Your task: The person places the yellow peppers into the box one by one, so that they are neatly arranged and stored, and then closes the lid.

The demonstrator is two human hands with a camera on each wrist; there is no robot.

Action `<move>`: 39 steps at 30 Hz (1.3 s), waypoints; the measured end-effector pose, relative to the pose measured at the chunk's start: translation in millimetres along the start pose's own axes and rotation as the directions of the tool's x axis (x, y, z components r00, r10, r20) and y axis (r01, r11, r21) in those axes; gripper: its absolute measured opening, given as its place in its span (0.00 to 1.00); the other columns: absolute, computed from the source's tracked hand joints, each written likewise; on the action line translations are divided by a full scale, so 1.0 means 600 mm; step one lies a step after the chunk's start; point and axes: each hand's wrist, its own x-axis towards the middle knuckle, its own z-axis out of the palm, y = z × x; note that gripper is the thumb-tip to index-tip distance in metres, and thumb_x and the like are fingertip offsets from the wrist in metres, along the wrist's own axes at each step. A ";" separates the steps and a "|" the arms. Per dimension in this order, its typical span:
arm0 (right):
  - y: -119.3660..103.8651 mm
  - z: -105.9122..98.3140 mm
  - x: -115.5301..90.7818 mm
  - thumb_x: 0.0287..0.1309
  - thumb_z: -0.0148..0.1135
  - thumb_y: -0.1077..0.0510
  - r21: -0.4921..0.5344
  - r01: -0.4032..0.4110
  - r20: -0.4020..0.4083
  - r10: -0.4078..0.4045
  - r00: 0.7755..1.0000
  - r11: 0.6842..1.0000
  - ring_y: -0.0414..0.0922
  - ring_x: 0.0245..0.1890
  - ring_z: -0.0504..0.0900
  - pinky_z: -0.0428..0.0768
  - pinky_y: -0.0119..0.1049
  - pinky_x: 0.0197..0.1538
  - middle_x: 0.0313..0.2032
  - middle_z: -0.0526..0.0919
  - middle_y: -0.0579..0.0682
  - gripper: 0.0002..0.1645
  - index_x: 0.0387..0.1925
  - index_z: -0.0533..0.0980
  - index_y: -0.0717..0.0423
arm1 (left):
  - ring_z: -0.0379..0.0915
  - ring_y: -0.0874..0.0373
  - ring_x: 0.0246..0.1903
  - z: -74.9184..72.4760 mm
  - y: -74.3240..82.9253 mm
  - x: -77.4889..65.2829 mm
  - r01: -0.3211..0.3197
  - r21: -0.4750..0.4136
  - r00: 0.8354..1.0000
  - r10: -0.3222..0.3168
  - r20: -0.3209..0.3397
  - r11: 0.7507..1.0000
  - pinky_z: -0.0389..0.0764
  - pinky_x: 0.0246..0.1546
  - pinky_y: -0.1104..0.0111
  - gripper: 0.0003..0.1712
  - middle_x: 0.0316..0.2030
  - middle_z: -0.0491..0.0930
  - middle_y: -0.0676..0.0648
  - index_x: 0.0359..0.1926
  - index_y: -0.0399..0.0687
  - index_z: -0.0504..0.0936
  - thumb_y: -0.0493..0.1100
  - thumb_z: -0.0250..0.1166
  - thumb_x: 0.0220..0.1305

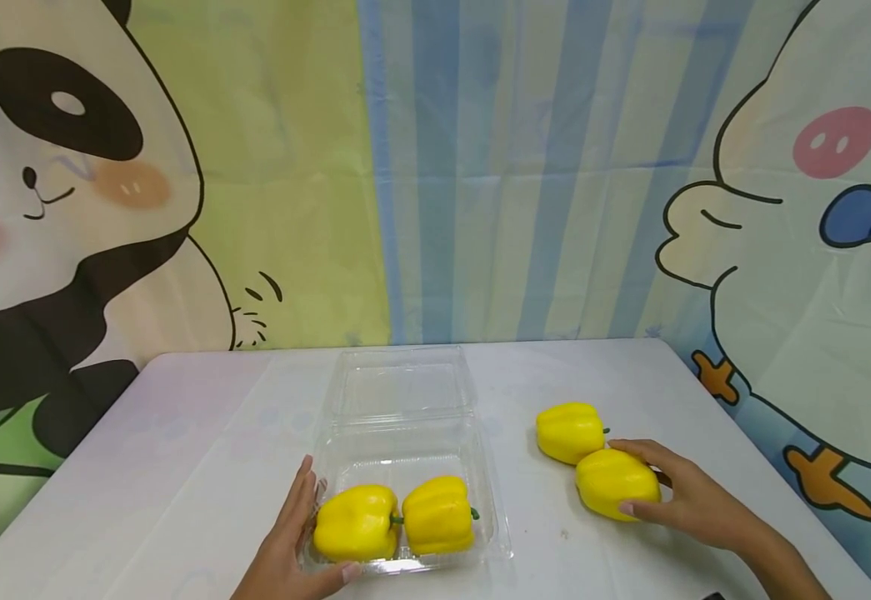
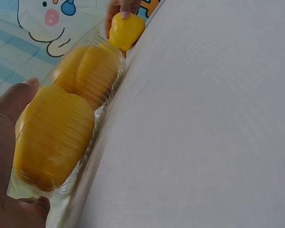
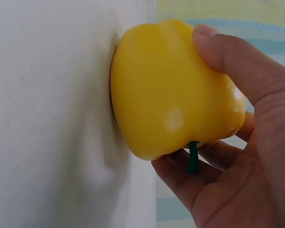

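Two yellow bell peppers, one on the left point(image 1: 357, 523) and one on the right point(image 1: 438, 515), lie side by side in the front of a clear plastic clamshell container point(image 1: 397, 446). My left hand point(image 1: 288, 542) rests against the container's front left corner, fingers fairly straight along its side and thumb at the front. To the right, my right hand point(image 1: 693, 500) grips another yellow bell pepper point(image 3: 166, 90) between thumb and fingers. That pepper's green stem point(image 3: 193, 156) points toward the palm. A further yellow bell pepper point(image 1: 570, 433) lies just behind the gripped one.
The container's lid point(image 1: 405, 383) is folded back flat behind its base. A white-covered table point(image 1: 202, 467) bears everything. Cartoon-printed curtains point(image 1: 480, 167) hang along the back and sides. A small dark object point(image 1: 714, 596) shows at the bottom right edge.
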 end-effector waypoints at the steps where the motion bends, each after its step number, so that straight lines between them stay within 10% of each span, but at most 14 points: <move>1: -0.001 0.000 0.000 0.50 0.74 0.46 -0.001 0.005 -0.002 -0.005 1.000 1.000 0.59 0.55 0.73 0.75 0.62 0.53 0.61 0.71 0.61 0.43 0.64 0.69 0.57 | 0.48 0.45 0.71 0.000 0.000 0.000 -0.002 0.004 1.000 0.002 -0.001 1.000 0.57 0.62 0.52 0.70 0.76 0.32 0.50 0.77 0.43 0.39 0.58 0.77 0.47; 28: -0.052 0.025 0.012 0.53 0.72 0.47 0.064 0.083 0.078 -0.088 0.993 0.994 0.54 0.52 0.74 0.81 0.49 0.50 0.61 0.73 0.59 0.39 0.64 0.71 0.56 | 0.46 0.47 0.71 0.003 0.002 0.004 0.038 -0.016 0.999 -0.038 0.010 0.999 0.56 0.62 0.57 0.71 0.76 0.31 0.52 0.77 0.47 0.38 0.60 0.77 0.45; 39: -0.071 0.048 0.024 0.51 0.74 0.46 0.075 0.118 -0.013 -0.118 0.993 0.990 0.47 0.51 0.76 0.81 0.48 0.50 0.60 0.75 0.55 0.39 0.62 0.72 0.54 | 0.45 0.44 0.71 0.003 0.001 0.000 0.030 -0.021 1.000 -0.030 -0.005 0.999 0.55 0.62 0.55 0.71 0.76 0.30 0.50 0.77 0.44 0.39 0.59 0.77 0.46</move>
